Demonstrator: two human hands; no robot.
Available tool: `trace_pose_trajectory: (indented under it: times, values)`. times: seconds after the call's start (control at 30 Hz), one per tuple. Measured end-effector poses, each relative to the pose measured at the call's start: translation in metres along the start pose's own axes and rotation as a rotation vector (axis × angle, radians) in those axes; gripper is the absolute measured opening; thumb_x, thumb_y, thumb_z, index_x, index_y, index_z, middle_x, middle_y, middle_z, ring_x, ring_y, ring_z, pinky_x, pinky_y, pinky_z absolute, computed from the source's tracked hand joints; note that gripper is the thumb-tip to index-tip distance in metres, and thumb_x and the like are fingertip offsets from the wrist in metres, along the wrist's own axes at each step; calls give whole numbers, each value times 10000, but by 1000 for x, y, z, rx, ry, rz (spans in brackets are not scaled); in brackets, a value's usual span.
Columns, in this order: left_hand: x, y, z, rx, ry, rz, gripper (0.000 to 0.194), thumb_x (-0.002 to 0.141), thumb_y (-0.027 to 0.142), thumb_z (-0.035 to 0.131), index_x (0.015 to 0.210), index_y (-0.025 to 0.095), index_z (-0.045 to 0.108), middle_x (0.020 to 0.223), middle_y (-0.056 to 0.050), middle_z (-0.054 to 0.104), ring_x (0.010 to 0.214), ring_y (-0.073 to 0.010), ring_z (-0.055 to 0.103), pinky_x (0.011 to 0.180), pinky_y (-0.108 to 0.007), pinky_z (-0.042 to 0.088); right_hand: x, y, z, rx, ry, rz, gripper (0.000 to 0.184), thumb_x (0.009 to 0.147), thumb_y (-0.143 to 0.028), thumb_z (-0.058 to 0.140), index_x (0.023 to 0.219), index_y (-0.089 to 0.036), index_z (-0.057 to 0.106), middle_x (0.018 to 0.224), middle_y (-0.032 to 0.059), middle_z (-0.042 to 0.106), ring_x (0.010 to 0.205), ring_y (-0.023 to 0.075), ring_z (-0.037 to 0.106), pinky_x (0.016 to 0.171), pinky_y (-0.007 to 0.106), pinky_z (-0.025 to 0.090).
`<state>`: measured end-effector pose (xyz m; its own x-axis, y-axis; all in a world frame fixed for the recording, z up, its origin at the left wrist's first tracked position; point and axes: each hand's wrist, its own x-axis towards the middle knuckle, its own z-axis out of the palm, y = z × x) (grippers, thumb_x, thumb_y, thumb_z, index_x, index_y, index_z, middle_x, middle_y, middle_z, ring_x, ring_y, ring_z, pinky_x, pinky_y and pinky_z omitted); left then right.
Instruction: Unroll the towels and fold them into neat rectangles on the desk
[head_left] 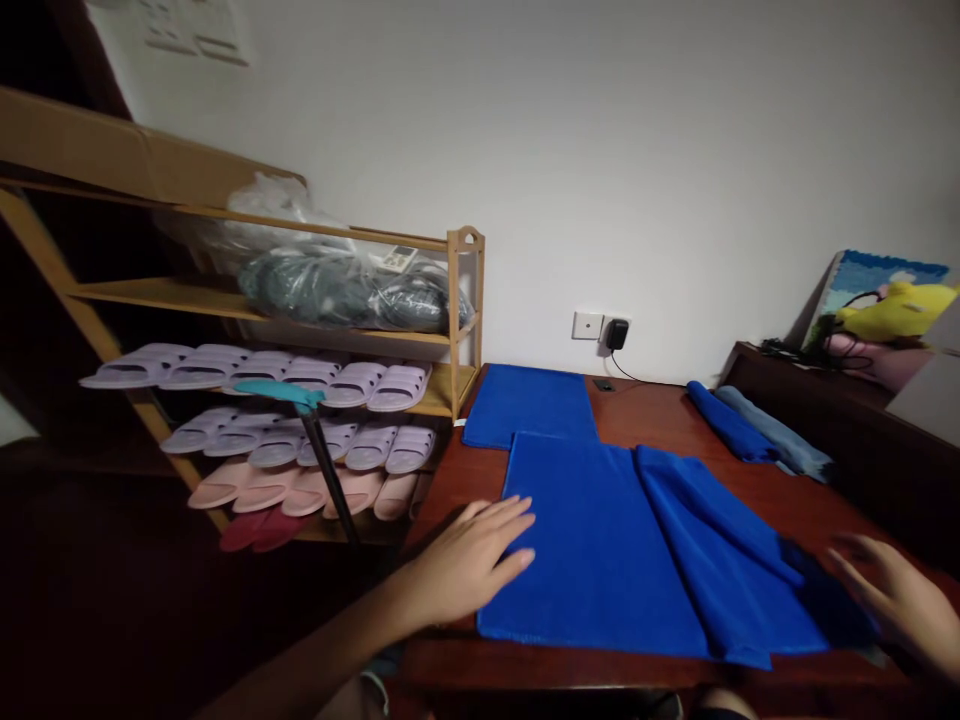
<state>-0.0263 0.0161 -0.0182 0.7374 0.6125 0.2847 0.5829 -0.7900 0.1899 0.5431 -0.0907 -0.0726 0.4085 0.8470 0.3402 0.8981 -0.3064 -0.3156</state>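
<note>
A blue towel (pixel 600 540) lies spread on the dark red wooden table (pixel 675 420), its right part folded over into a thick strip (pixel 720 560). My left hand (pixel 469 560) rests flat on the towel's left edge, fingers stretched out. My right hand (pixel 904 600) hovers at the towel's right end, fingers apart and a little blurred, holding nothing. A second blue towel (pixel 529 403) lies flat behind, near the wall.
Two rolled towels, one blue (pixel 731 425) and one grey-blue (pixel 780 440), lie at the table's back right. A wooden shoe rack (pixel 457 330) with several purple and pink slippers stands at the left. A wall socket with a charger (pixel 616 333) is behind the table. A yellow plush toy (pixel 896 310) sits at the far right.
</note>
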Motion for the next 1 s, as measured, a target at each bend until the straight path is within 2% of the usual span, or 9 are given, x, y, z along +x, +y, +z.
trace_pose_trajectory:
  times: [0.13, 0.23, 0.33, 0.47, 0.67, 0.87, 1.0]
  values:
    - [55, -11, 14, 69, -61, -131, 501, 983, 414, 306, 1405, 155, 384, 1474, -133, 337, 1361, -264, 308, 1052, -479, 305, 38, -77, 21, 239, -266, -154, 631, 803, -645, 385, 1281, -246, 485, 1351, 96, 508, 1244, 252, 471, 1056, 358, 352]
    - [74, -13, 28, 88, -68, -122, 585, 967, 468, 321, 1452, 142, 279, 1513, -141, 232, 1399, -281, 194, 1080, -532, 229, 59, -100, 47, 263, -412, -148, 705, 847, -634, 290, 1430, -242, 332, 1462, 47, 365, 1339, 236, 345, 1131, 407, 223]
    - [69, -10, 38, 51, -156, -86, 628, 951, 541, 305, 1465, 185, 251, 1522, -123, 208, 1403, -291, 171, 1081, -557, 208, 67, -96, 70, 151, -479, -144, 680, 861, -632, 221, 1449, -299, 302, 1503, 8, 249, 1388, 242, 221, 1130, 498, 151]
    - [51, -8, 39, 21, -234, -118, 625, 955, 560, 249, 1476, 215, 223, 1535, -91, 175, 1413, -294, 118, 1093, -569, 159, 65, -78, 83, 12, -438, -196, 683, 862, -651, 204, 1449, -315, 294, 1525, -11, 160, 1415, 196, 107, 1125, 498, 142]
    - [28, -10, 31, 17, -242, -142, 627, 947, 588, 231, 1485, 269, 182, 1548, -45, 122, 1421, -274, 88, 1118, -518, 125, 58, -56, 83, -88, -368, -177, 718, 856, -681, 184, 1466, -307, 246, 1530, 2, 164, 1415, 201, 116, 1115, 500, 174]
    - [-6, -21, 22, 46, -200, -157, 585, 953, 550, 287, 1480, 321, 179, 1542, -20, 165, 1411, -274, 157, 1111, -499, 171, 56, -44, 81, -135, -344, -130, 748, 846, -692, 186, 1469, -282, 248, 1528, 15, 187, 1410, 230, 136, 1111, 517, 192]
    - [-30, -32, 9, 70, -221, -188, 578, 953, 525, 324, 1478, 325, 184, 1536, -22, 181, 1403, -278, 188, 1109, -512, 176, 53, -32, 80, -149, -347, -108, 766, 834, -695, 196, 1470, -272, 251, 1527, 17, 188, 1408, 236, 141, 1118, 513, 187]
